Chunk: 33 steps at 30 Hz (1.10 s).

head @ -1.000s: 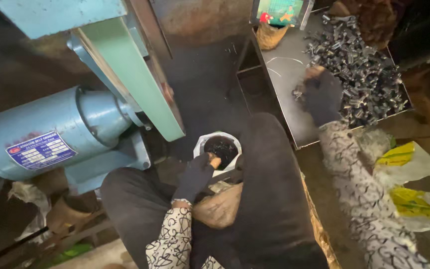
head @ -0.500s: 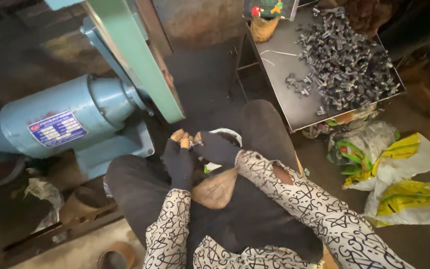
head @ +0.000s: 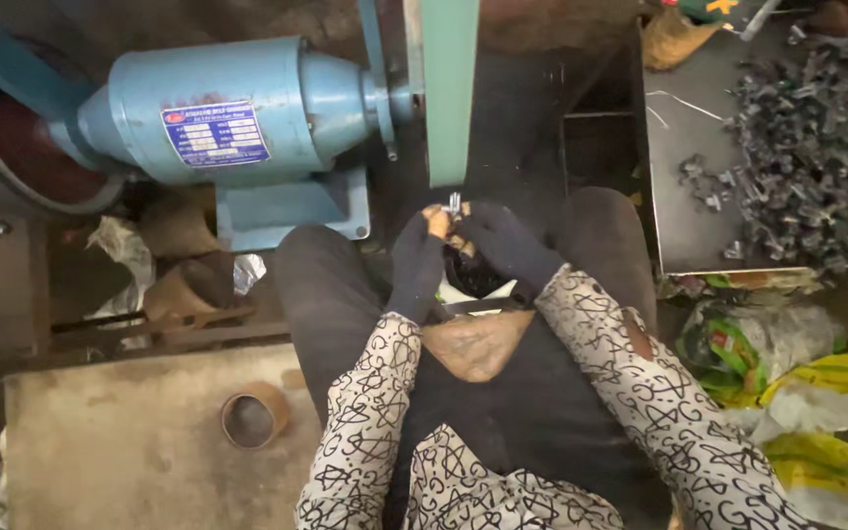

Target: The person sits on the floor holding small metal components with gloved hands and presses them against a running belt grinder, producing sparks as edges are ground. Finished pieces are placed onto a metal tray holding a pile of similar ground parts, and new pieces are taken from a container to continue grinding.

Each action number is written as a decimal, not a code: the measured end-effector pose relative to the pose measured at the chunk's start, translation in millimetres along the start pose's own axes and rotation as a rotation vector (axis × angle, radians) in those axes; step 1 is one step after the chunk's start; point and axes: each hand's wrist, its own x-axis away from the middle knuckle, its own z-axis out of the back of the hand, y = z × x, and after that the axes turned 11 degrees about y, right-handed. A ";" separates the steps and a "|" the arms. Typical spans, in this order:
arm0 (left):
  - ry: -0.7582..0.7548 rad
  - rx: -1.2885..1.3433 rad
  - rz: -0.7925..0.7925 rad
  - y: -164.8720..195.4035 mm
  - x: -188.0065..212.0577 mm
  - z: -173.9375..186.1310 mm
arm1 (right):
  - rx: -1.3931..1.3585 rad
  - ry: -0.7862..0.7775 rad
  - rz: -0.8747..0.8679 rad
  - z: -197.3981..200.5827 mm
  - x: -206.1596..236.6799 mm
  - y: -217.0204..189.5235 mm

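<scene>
Closest to the camera are two sleeves in a white fabric with black scribble print, coming up over dark trousers, with a brownish pouch (head: 476, 344) sitting in the lap. Both hands wear dark gloves and meet just past the knees. The left hand (head: 416, 263) has its fingers curled closed around a small shiny metal piece (head: 454, 205), pinching it at the top; the right hand (head: 504, 245) is closed in too, fingertips touching the same piece from the other side. So the piece sits between both hands, held right up against the lower end of the green belt (head: 449, 93). Under the hands there's a white-rimmed container (head: 471, 280) of dark stuff, can't tell what.

To the left, low down, a dusty slab with a short brown ring (head: 253, 416) on it. Further out, the big light-blue motor (head: 238, 118) with a label plate. On the right, a metal desk (head: 684, 211) carrying a heap of grey metal parts (head: 807, 147), with green and yellow sacks (head: 817, 393) on the floor beside it
</scene>
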 end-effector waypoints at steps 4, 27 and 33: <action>0.008 -0.202 -0.158 6.8 -1.6 -1.5 | 0.021 -0.013 -0.017 9.5 -14.2 6.8; -0.086 -0.253 -0.283 4.1 -10.3 -3.0 | 0.076 0.102 -0.003 14.5 -11.3 -4.0; 0.020 -0.335 -0.138 -17.4 -1.2 -20.1 | 0.134 0.132 -0.126 24.4 -20.3 -3.3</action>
